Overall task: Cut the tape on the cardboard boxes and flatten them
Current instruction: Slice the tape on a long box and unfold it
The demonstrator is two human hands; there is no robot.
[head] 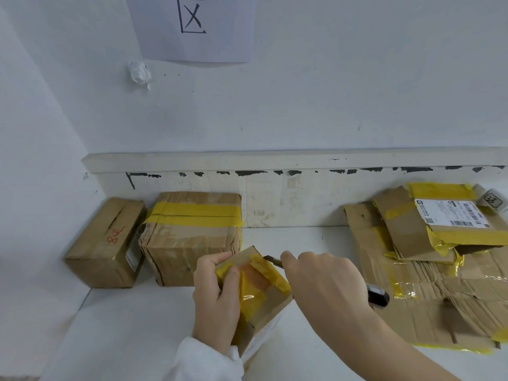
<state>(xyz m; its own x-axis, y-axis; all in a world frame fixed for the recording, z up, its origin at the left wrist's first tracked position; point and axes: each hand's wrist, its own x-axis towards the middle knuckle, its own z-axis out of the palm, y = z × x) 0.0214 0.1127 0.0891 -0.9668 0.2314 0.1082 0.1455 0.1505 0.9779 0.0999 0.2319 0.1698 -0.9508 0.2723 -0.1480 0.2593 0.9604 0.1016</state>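
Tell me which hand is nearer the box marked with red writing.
Left. The left hand, gripping the small taped box, sits closer to the red-marked box at far left; the right hand, holding the knife, is farther right.

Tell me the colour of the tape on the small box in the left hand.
Yellow tape, seen in the head view on the small box.
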